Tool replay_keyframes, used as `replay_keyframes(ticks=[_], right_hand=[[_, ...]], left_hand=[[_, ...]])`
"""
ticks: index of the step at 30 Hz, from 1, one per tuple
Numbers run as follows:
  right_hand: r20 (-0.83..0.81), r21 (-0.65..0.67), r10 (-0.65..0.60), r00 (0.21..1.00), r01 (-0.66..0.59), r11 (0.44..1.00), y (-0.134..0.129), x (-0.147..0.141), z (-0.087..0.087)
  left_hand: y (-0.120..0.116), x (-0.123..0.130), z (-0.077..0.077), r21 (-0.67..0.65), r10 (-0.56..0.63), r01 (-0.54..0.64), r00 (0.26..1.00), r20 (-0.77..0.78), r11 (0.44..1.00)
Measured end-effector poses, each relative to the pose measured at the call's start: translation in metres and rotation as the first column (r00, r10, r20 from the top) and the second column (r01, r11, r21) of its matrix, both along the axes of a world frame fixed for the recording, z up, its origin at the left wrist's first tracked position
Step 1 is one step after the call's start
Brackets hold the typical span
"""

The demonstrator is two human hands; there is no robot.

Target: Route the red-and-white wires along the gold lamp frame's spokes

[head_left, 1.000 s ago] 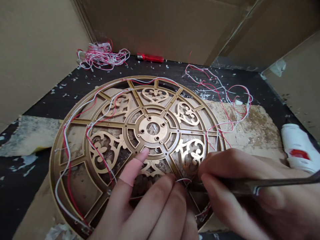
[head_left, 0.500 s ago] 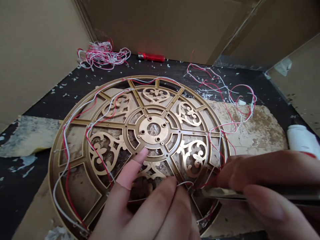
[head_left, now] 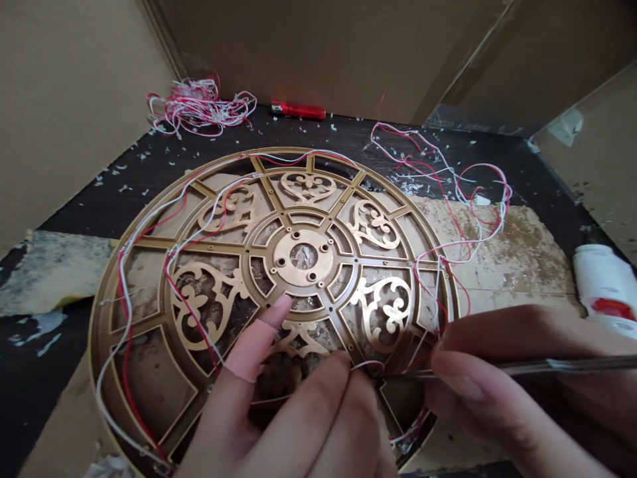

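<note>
A round gold openwork frame [head_left: 321, 265] with scroll ornaments lies flat in front of me, with red and white wires running along its rings. My left hand [head_left: 298, 425] rests over its lower part. Thumb and forefinger are pinched at the white wire [head_left: 369, 364]; a pink cover wraps one of the other fingers. On the right, my right hand [head_left: 517, 398] grips thin metal tweezers [head_left: 577, 365] seen nearly edge-on. Their tip points left, close to the wire and my left fingertips. Both hands hide the frame's lower edge.
A heap of red and white wire [head_left: 199, 109] and a red lighter-like object [head_left: 298, 109] lie at the back. Loose wire [head_left: 490, 229] trails right over stained cardboard [head_left: 527, 265]. A white bottle [head_left: 600, 275] stands far right. Cardboard walls [head_left: 323, 60] surround the dark table [head_left: 164, 156], strewn with white scraps.
My right hand has rolled the tweezers from their broad side to nearly edge-on, and its thumb has moved up and left. My left hand keeps its pinch. The view has shifted slightly.
</note>
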State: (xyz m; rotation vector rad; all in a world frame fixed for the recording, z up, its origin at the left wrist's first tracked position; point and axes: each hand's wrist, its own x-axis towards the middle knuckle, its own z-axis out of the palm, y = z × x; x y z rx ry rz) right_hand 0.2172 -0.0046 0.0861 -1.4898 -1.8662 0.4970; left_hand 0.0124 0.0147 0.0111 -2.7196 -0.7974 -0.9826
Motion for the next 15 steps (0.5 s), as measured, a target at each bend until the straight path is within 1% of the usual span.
replay_keyframes(ticks=[1,3,6,8,12,13,15], right_hand=[[-0.011,-0.030,-0.023,1.000,0.023,0.999,-0.001,-0.002,0.000],[-0.019,-0.033,-0.035,0.999,0.035,0.999,-0.002,-0.004,0.000],[0.008,0.042,-0.020,1.000,0.019,0.999,-0.002,-0.006,-0.004],[0.026,0.118,-0.008,1.000,0.005,0.993,0.001,-0.007,-0.011],[0.019,0.278,-0.007,1.000,0.001,0.961,0.006,-0.005,-0.029],[0.020,0.291,-0.008,1.000,0.002,0.957,0.007,-0.003,-0.033],[0.033,0.253,0.040,0.999,-0.047,0.966,0.010,0.003,-0.038]], left_hand=[[0.000,-0.001,0.000,-0.003,-0.008,0.008,1.000,-0.008,1.000],[0.001,-0.003,0.000,-0.006,-0.019,0.019,1.000,-0.009,1.000],[0.002,-0.002,0.000,-0.003,-0.020,0.020,1.000,-0.008,1.000],[0.001,0.001,-0.002,0.002,-0.020,0.020,1.000,-0.003,1.000],[-0.005,0.005,-0.004,-0.018,0.035,-0.035,0.999,0.025,0.999],[-0.006,0.005,-0.005,-0.017,0.050,-0.050,0.999,0.019,0.999],[-0.009,0.006,-0.007,-0.010,0.064,-0.064,0.998,0.022,0.998]])
